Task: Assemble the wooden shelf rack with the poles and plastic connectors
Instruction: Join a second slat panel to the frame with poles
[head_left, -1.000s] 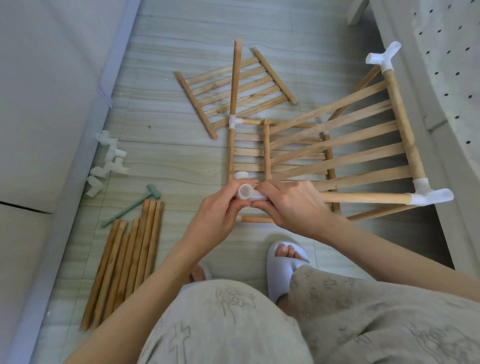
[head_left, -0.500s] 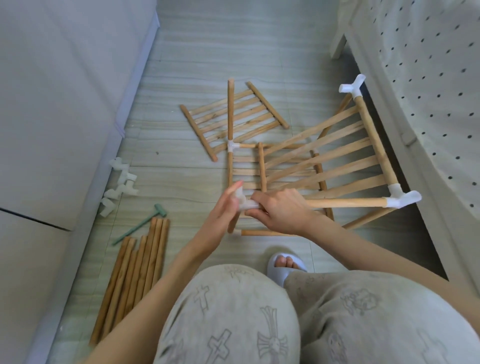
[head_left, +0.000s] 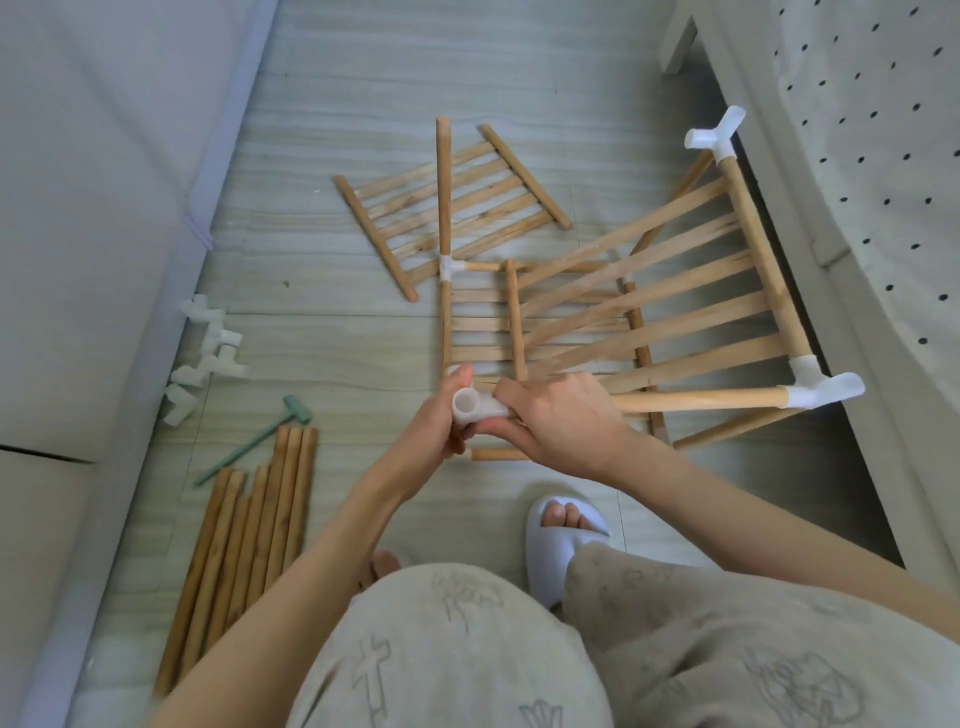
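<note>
White plastic connector sits at the near-left end of the front pole, one open socket facing up toward the camera. Left hand wraps it from the left, fingers curled round its body, thumb up by the socket rim. Right hand grips the pole end just beside the connector, fingers curled over the wood. A second ago both hands cupped the connector closely; half a second ago the left hand stood flatter against its end, as if pushing; now it is curled round it again and the socket mouth shows plainly. Judgement: connector looks seated on the pole, or nearly; depth of insertion hidden under the right hand's fingers. The pole's far end already carries a corner connector near the bed frame, joined to the slatted shelf panel tilted up off the floor. Still loose on the floor: spare poles bundled at the near left, spare connectors along the left wall, a green mallet between them, another slatted panel lying flat farther out. Next likely: an upright into the open socket; the mallet is untouched should the joint need tapping.
</note>
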